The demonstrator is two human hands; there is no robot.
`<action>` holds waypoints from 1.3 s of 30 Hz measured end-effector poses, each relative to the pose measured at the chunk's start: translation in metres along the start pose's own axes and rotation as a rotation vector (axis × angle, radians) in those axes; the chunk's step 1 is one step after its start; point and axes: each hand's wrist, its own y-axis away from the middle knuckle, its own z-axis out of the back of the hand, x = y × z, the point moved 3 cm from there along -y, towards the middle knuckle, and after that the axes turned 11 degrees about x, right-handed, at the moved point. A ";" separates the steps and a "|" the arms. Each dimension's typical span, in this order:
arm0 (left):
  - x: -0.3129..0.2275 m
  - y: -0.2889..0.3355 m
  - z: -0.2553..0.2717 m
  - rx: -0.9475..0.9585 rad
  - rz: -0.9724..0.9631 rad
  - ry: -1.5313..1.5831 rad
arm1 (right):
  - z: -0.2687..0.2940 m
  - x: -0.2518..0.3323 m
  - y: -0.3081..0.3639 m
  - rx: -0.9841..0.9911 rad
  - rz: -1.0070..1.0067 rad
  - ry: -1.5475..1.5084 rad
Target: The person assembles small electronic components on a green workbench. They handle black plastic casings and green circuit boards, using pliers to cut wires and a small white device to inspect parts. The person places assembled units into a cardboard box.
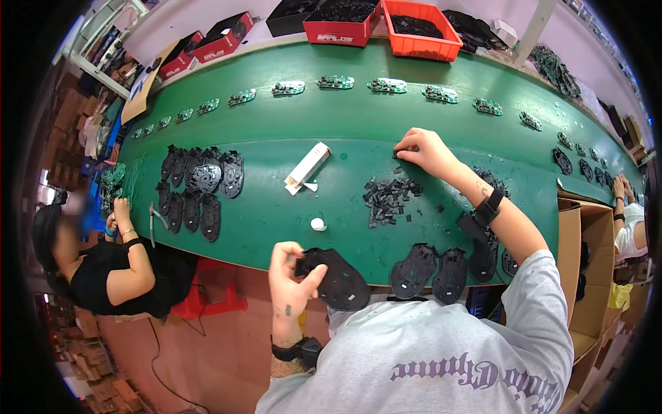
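Observation:
My left hand [288, 286] grips a black plastic shell [339, 281], shaped like the base of a computer mouse, at the near edge of the green bench. Thumb and fingers close on the shell's left end. Farther off and to the right, my right hand [426, 150] pinches a small black piece [396, 153] just above the bench. Below that hand lies a loose pile of small black rectangular pieces [389, 200]. More black shells [414, 271] lie along the near edge right of the held one. A small white bottle [318, 224] stands between my hands.
A white carton [307, 167] lies mid-bench; rows of black shells [200, 183] sit left. Green circuit boards [335, 82] line the far strip. Behind are a red-orange bin [422, 50] and red boxes [341, 33]. One co-worker [103, 265] sits left, another [631, 224] right, beside a cardboard box [569, 255].

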 end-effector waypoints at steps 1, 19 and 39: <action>-0.002 -0.003 -0.008 0.037 0.050 0.017 | 0.000 -0.001 0.000 0.003 0.000 -0.009; 0.025 -0.056 -0.099 0.366 0.061 0.057 | 0.032 0.026 0.059 -0.073 -0.108 -0.550; 0.006 -0.078 -0.153 0.383 -0.250 -0.050 | 0.027 0.071 0.147 -0.080 -0.180 -0.786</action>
